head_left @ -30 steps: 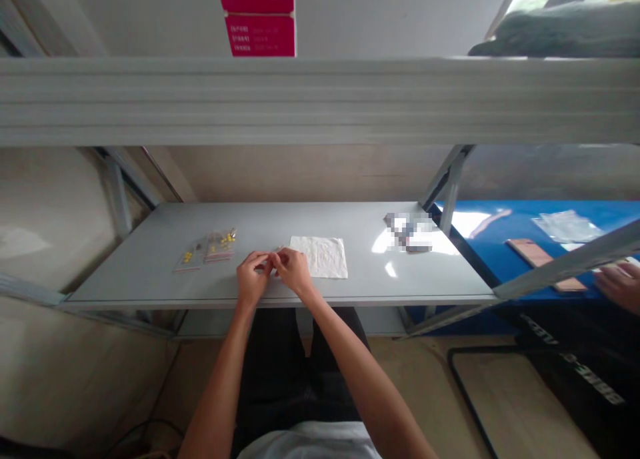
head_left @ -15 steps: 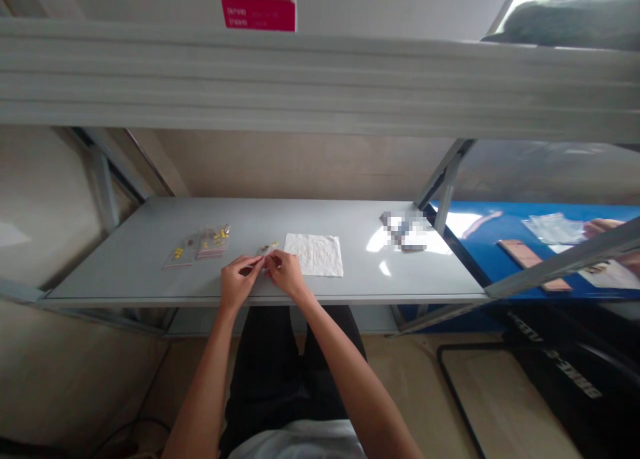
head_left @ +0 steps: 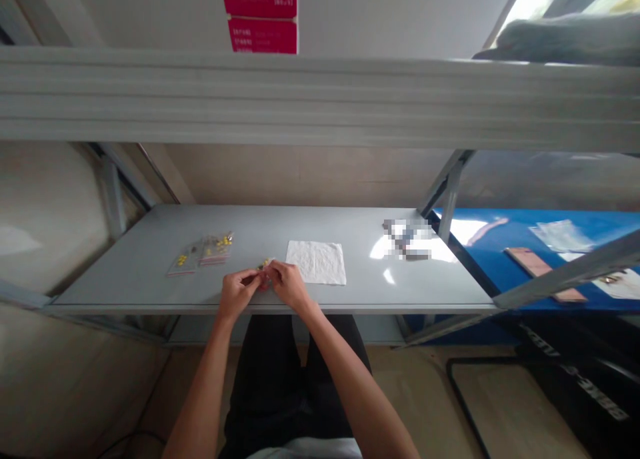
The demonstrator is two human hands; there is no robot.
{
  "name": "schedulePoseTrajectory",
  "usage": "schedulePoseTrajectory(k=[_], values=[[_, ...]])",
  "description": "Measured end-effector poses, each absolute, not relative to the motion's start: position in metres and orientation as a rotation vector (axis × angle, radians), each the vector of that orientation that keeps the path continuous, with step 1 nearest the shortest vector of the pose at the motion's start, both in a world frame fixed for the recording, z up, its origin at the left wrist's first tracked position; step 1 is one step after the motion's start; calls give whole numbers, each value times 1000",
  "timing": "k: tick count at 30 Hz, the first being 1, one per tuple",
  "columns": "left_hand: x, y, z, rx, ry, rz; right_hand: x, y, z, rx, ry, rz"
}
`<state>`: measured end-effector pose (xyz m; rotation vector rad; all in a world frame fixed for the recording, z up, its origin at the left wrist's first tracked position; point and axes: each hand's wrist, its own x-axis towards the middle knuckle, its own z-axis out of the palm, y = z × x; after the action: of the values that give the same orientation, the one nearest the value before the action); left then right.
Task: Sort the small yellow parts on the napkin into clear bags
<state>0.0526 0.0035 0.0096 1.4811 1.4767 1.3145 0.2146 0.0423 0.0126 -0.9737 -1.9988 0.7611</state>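
Observation:
My left hand (head_left: 237,292) and my right hand (head_left: 287,284) meet near the front edge of the grey shelf (head_left: 350,292). Both pinch a small clear bag (head_left: 265,267) with yellow bits in it, held between their fingertips. A white paper napkin (head_left: 317,261) lies flat just right of my right hand. Two more small clear bags with yellow pieces (head_left: 203,253) lie to the left of my left hand.
A blurred-out object (head_left: 410,235) sits at the shelf's right end by a slanted metal brace (head_left: 445,185). Beyond it a blue table (head_left: 525,242) carries a brown strip and clear bags. An upper shelf beam (head_left: 320,99) spans overhead with pink boxes (head_left: 263,15) above.
My hands stay together on the small bag and have shifted slightly nearer the shelf's front edge. The other person's hand at the blue table has left the view.

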Motion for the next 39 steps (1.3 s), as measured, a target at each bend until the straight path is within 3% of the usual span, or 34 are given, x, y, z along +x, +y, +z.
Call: schedulePoseTrajectory(k=[11,16,20,23,28,35,39], values=[[67,2,11,1446,1765,1583,215,38,20,-1241,-1913,537],[71,9,22,1661,1603,1573,226,66,34,-1030,-1723,880],[78,35,22,1290,1400,1618,239,93,44,-699,-1531,1282],[86,56,22,1004,1150,1491,252,107,52,-551,-1433,1384],[97,72,34,873,887,1374,282,117,54,-556,-1377,1317],[108,87,30,1079,1117,1526,320,118,31,-727,-1495,1201],[114,94,27,1330,1219,1512,325,115,17,-868,-1608,961]])
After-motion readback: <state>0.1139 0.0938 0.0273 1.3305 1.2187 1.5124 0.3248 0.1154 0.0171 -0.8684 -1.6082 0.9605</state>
